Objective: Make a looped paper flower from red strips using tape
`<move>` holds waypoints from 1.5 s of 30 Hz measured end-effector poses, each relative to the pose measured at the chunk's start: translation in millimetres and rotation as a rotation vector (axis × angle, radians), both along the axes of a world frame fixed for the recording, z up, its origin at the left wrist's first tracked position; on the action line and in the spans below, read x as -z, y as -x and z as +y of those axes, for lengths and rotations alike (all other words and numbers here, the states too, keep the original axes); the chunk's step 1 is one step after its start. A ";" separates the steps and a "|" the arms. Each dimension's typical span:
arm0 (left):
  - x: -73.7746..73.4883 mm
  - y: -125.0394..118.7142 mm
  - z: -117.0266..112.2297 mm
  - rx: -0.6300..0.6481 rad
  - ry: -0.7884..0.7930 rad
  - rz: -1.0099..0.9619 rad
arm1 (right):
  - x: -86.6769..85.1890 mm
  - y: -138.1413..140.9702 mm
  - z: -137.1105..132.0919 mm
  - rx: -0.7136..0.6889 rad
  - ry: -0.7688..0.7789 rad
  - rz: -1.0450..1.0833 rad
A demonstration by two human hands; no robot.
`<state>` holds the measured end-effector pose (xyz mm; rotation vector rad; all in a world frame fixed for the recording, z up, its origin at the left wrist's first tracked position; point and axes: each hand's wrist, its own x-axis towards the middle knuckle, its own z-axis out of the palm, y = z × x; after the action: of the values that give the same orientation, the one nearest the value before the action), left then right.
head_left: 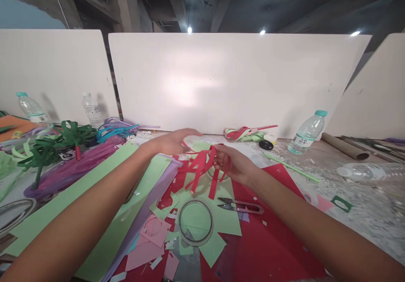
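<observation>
My right hand [236, 162] pinches a bunch of red paper strips [200, 167] by their gathered end. Several strip ends dangle to the left and down. My left hand [174, 142] is on the other side of the bunch, fingers stretched out and apart from the thumb. One strip reaches to that hand; whether it touches the thumb is hard to tell. Below the hands, a roll of clear tape [181, 219] lies on light green paper [232, 227]. Beside it rest small thread snips [251, 207], blades pointing left.
Red sheets [268, 244] and pink scraps [144, 256] cover the table. Green sheets [104, 248] lie left, near dark green paper loops [74, 133]. A water bottle [306, 134], a cardboard tube [344, 146] and a lying bottle [373, 172] are right. A white panel [221, 83] stands behind.
</observation>
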<state>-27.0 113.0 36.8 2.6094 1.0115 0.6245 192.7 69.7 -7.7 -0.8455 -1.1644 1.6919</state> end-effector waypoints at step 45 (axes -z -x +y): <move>53.1 -42.1 -48.4 -0.110 1.131 -1.294 | -6.1 -33.6 4.0 0.481 -0.927 -1.153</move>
<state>15.1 64.6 -16.3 0.8367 0.6635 1.0735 226.2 73.7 -1.6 -1.3235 -2.0004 0.0417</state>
